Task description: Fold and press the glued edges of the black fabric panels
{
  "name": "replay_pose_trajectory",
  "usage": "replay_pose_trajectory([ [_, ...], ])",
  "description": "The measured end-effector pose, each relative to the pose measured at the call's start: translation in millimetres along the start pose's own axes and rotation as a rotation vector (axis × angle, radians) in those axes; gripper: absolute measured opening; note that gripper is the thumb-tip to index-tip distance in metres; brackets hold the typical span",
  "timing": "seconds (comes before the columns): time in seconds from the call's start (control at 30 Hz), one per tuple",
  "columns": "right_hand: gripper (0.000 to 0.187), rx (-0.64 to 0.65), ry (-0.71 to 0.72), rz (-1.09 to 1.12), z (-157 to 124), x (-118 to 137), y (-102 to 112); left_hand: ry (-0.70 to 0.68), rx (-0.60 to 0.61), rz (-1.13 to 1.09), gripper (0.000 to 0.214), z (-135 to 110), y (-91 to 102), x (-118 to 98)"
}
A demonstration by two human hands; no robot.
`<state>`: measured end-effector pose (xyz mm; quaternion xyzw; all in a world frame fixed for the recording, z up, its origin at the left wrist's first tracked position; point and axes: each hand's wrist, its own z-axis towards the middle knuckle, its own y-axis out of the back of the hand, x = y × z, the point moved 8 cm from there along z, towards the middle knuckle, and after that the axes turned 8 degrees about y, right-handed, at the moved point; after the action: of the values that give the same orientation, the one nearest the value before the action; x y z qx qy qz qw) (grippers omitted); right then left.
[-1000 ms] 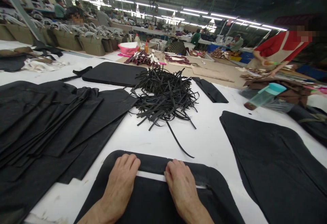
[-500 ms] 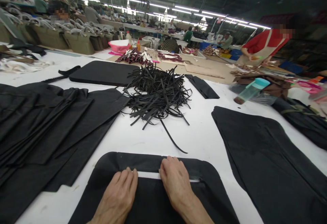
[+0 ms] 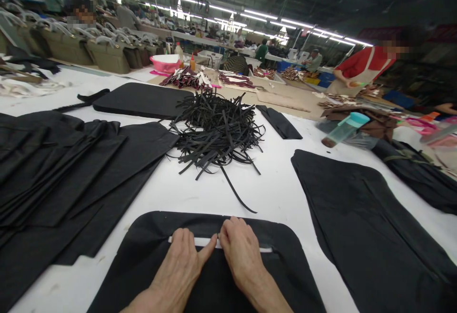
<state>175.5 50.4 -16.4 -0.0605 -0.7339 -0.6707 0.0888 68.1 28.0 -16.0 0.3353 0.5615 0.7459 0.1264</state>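
Observation:
A black rounded-corner fabric panel (image 3: 150, 251) lies before me on the white table. Across its upper part runs a narrow white band (image 3: 200, 241); I cannot tell whether it is a tape or an opening showing the tabletop. My left hand (image 3: 182, 260) rests over the band's left part, fingers bent at its upper edge and thumb stretched out to the right. Close beside that thumb tip, my right hand (image 3: 243, 251) has its fingers curled together on the panel's fabric at the band's middle. The right fingertips are partly hidden.
Ahead lies a tangled heap of black strips (image 3: 221, 132). Black panels (image 3: 78, 179) fan out on the left, and more black panels (image 3: 360, 208) are stacked on the right. Behind are a black padded slab (image 3: 139, 98), a teal-lidded bottle (image 3: 344, 129) and a person in red (image 3: 364, 63).
My left hand has spread its thumb toward the right hand, and its fingers have shifted along the white band. My right hand stays on the band, slightly left. The view has shifted a little.

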Motion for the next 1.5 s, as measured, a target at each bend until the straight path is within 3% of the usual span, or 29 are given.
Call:
replay_pose_trajectory([
  [0.2,0.015,0.043,-0.026,0.033,2,-1,4,-0.001,-0.047,-0.137,0.047,-12,-11.4,31],
  [0.4,0.017,0.121,-0.042,0.065,3,0,4,0.078,0.036,-0.161,0.035,-29,-28.9,74],
  [0.63,0.018,0.103,-0.025,0.044,1,5,2,0.218,-0.034,-0.165,0.043,-40,-24.4,83],
  [0.73,0.017,0.086,-0.021,0.038,2,8,3,0.262,-0.072,-0.149,0.047,-34,-12.4,74],
  [0.87,0.015,0.041,-0.009,0.031,3,11,4,0.082,-0.202,-0.267,0.052,-18,5.2,27],
  [1.0,0.015,0.011,0.039,0.102,0,9,4,-0.024,-0.241,-0.294,0.047,-7,-0.3,-7],
  [1.17,0.032,-0.092,0.198,0.361,-12,-9,12,-0.022,-0.23,-0.294,0.051,-9,-12.8,-6],
  [1.33,0.015,-0.07,0.22,0.264,-27,-39,18,0.027,-0.173,-0.328,0.047,-9,-14.8,-6],
  [1.5,0.015,-0.09,0.158,0.247,-32,-56,22,0.035,-0.157,-0.315,0.045,-8,-11.0,-10],
])
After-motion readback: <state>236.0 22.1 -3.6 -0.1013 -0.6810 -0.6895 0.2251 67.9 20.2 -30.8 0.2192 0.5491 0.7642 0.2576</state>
